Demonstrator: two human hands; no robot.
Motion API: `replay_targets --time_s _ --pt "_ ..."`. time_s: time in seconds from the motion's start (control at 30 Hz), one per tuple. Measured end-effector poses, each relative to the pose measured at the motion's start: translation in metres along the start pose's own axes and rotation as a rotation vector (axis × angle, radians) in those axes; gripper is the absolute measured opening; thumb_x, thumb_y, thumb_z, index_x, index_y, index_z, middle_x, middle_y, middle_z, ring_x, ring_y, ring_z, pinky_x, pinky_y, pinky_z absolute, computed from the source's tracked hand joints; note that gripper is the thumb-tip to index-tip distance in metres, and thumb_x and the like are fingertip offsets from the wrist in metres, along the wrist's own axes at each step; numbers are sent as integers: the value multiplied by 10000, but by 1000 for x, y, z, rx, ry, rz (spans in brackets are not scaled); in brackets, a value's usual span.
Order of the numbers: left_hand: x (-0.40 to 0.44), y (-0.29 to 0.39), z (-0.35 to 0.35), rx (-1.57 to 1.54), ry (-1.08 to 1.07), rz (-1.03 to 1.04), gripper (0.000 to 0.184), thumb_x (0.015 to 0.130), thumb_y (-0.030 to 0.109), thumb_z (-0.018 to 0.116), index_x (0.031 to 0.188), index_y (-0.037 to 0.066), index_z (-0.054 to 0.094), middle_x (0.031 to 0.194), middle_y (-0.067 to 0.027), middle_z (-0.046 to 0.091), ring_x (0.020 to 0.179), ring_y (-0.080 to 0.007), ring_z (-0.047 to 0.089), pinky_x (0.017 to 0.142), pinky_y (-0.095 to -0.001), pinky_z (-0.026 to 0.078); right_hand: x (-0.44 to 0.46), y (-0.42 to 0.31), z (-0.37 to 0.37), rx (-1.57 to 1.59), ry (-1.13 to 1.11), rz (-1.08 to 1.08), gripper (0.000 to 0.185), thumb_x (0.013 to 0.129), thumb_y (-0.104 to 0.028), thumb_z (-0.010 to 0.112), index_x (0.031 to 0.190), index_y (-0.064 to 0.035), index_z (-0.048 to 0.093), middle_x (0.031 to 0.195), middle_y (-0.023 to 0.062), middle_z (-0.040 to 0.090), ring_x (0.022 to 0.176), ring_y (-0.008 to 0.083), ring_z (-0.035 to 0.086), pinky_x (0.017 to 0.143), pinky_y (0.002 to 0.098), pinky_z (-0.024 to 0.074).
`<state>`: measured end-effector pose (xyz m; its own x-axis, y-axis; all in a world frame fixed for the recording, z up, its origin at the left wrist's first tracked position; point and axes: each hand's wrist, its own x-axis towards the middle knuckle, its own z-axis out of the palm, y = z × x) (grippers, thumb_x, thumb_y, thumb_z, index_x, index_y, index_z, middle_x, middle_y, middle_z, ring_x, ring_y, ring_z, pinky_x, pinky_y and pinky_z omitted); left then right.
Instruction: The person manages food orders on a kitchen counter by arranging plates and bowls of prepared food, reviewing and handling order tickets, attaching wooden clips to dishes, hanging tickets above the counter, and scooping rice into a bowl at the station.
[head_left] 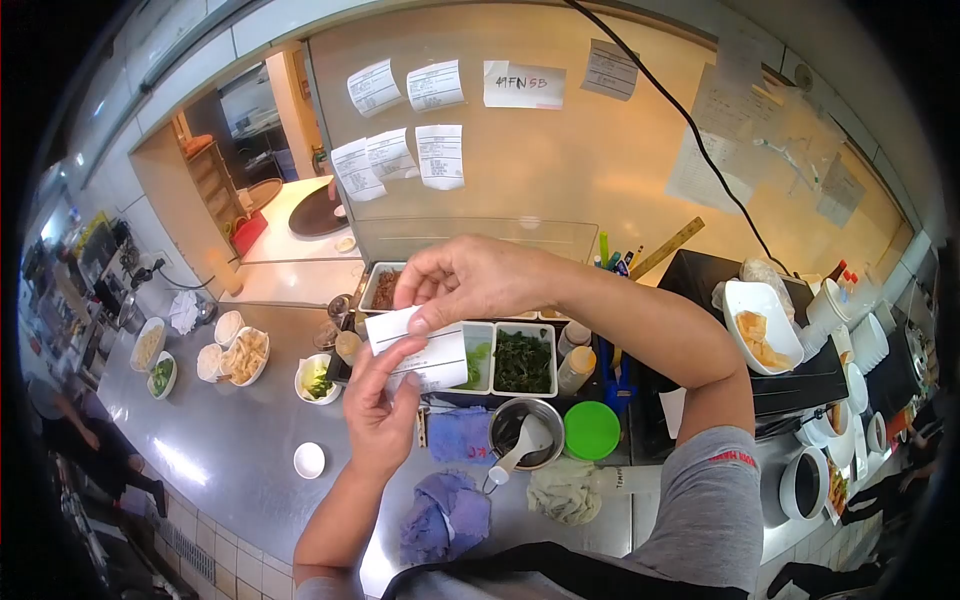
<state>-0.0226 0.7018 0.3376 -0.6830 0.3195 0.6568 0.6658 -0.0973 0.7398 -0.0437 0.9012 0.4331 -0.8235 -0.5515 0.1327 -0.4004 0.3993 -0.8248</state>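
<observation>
A printed paper order slip (pixel 440 358) is held up over the counter between my two hands. My left hand (pixel 378 410) pinches its lower left side, thumb in front. My right hand (pixel 465 285) reaches across from the right and grips the slip's top edge between thumb and fingers. Behind the slip stand white containers, one with dark chopped greens (pixel 523 362) and one with lighter green pieces (pixel 479 358), partly hidden. Several similar slips (pixel 440 156) are stuck to the wall panel ahead.
On the steel counter (pixel 250 430) are bowls of food at left, a small white cup (pixel 309 460), purple cloths (pixel 446 515), a metal pot (pixel 527 432) with a white-handled scoop, and a green lid (pixel 592 430). A white dish (pixel 762 325) rests on a black box at right.
</observation>
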Motion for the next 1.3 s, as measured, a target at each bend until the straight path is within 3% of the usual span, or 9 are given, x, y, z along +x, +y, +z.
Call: replay_targets --time_s 0.2,0.37,0.63,0.67,0.77,1.0,1.07,1.2,1.3 --pt "6 -5 -4 67 -107 58 299 753 -72 555 1030 20 620 1170 -126 484 1042 -209 504 916 -315 388 0 -3 -19 -220 72 -33 116 806 -93 655 910 -45 636 783 -18 613 725 65 547 662 221 461" --pt "-25 -14 -25 203 -99 -21 308 724 -47 573 1011 46 634 1270 -150 450 1021 -233 533 884 -348 431 14 31 -134 -714 538 56 81 753 -140 636 815 -95 612 807 64 652 750 175 611 645 317 489" --pt "-134 -41 -104 356 174 -480 346 725 -78 545 1043 47 594 1279 -113 441 1061 -194 518 769 -261 467 22 45 -248 -1147 971 345 141 768 -100 562 903 -133 587 842 73 652 849 229 626 666 359 495" --pt "-150 -46 -116 426 220 -495 365 728 -77 537 1067 51 576 1285 -115 433 1062 -202 518 757 -268 463 22 33 -248 -1142 914 421 194 775 -71 545 964 -109 565 1005 131 621 901 285 614 729 397 506" --pt "-197 -55 -149 629 327 -548 403 739 -66 522 1125 50 528 1301 -122 413 1084 -226 506 742 -282 447 27 18 -250 -1249 1011 530 87 792 -147 556 865 -112 527 855 76 643 801 265 611 696 377 464" --pt "-281 -76 -180 959 362 -606 484 731 -50 494 1200 67 473 1338 -119 387 1054 -251 490 733 -309 412 34 15 -270 -1680 926 542 154 869 -103 424 977 -99 533 941 139 643 900 307 619 745 427 479" --pt "-296 -83 -184 993 344 -612 509 729 -50 492 1225 49 442 1345 -122 371 1066 -256 483 732 -311 418 37 4 -260 -1695 996 507 190 870 -64 420 951 -54 591 924 162 643 902 296 617 850 430 440" --pt "-307 -92 -178 929 399 -670 534 715 -53 496 1237 26 414 1348 -139 348 1089 -279 458 849 -337 408 41 3 -256 -1651 1090 458 222 866 -38 421 941 -18 628 973 173 635 934 300 611 982 443 380" --pt "-305 -92 -175 969 369 -618 547 710 -63 492 1244 8 398 1347 -156 335 1106 -295 436 946 -356 362 46 0 -248 -1742 1105 538 237 868 -39 420 994 -16 620 1011 174 627 933 307 609 981 440 378"
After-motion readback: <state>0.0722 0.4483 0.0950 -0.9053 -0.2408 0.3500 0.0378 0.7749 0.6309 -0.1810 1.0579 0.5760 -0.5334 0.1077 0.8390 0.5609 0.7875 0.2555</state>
